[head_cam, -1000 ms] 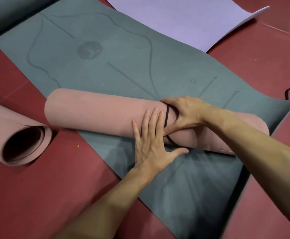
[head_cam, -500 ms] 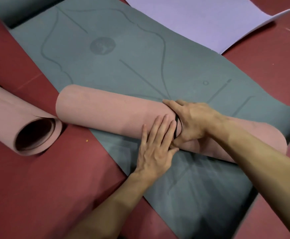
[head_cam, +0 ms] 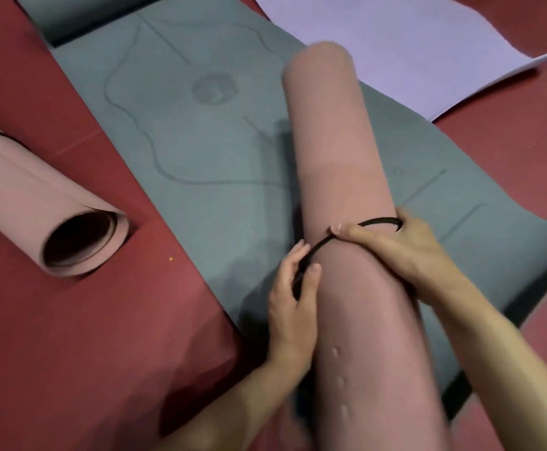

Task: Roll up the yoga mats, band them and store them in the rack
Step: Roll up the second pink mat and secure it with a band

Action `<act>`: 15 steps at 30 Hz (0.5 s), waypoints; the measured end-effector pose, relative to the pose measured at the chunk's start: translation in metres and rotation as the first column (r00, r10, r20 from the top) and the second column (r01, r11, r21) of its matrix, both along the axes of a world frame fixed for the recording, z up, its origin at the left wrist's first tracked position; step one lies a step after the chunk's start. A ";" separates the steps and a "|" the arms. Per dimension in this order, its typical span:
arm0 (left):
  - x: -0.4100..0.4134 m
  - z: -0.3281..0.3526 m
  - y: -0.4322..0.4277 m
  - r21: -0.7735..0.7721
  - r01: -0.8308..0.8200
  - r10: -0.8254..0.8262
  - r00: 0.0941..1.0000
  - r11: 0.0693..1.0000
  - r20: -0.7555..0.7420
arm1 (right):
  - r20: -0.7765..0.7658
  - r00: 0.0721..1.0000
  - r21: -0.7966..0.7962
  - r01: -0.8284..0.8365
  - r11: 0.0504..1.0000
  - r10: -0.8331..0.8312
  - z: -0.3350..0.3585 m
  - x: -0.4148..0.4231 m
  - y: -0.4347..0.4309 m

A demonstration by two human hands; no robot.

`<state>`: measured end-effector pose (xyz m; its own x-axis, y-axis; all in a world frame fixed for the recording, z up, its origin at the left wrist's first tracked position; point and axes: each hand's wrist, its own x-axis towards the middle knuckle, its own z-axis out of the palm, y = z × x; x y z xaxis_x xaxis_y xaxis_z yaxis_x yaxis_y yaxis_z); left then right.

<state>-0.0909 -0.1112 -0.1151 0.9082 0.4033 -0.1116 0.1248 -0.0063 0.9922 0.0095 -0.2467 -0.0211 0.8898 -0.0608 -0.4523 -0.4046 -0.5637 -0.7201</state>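
banding step: pinching band point(head_cam: 379, 221) with left hand point(head_cam: 293, 307), gripping band against pink roll point(head_cam: 337, 151) with right hand point(head_cam: 405, 252). next, probably: seat band flat around roll's middle.

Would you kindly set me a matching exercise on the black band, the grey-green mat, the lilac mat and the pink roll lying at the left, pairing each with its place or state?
Things:
1. black band
2. grey-green mat
3. lilac mat
4. left pink roll

Places or states:
A. lies on the red floor, open end toward the camera
B. spread flat below the held pink roll
C. spread flat at the far right, an edge curling up
D. gripped by the left hand and the right hand against the held pink roll

Pairs: 1-D, 2-B, 3-C, 4-A.
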 end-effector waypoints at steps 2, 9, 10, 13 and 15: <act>0.011 -0.006 0.013 -0.012 0.019 -0.019 0.999 1.000 -0.030 | 0.008 0.997 -0.038 0.076 0.996 -0.075 -0.024 -0.018 0.002; 0.030 -0.026 0.025 0.041 0.100 -0.099 0.994 0.994 -0.042 | 0.435 0.696 -0.677 -0.165 0.717 0.571 -0.057 -0.051 0.012; 0.032 -0.027 0.024 0.092 0.104 -0.103 0.994 0.990 -0.023 | 0.417 0.634 -0.693 -0.242 0.679 0.651 -0.060 -0.050 0.011; 0.038 -0.029 0.025 0.234 0.147 -0.149 0.989 0.961 -0.010 | 0.344 0.613 -0.685 -0.354 0.636 0.712 -0.065 -0.052 0.009; 0.047 -0.028 0.025 0.321 0.166 -0.174 0.985 0.932 -0.003 | 0.331 0.633 -0.682 -0.352 0.641 0.700 -0.066 -0.051 0.004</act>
<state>-0.0435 -0.0866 -0.1430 0.9672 0.2532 0.0213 0.0689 -0.3418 0.9372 -0.0418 -0.2427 -0.0868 0.8965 0.4412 0.0413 0.4390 -0.8715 -0.2187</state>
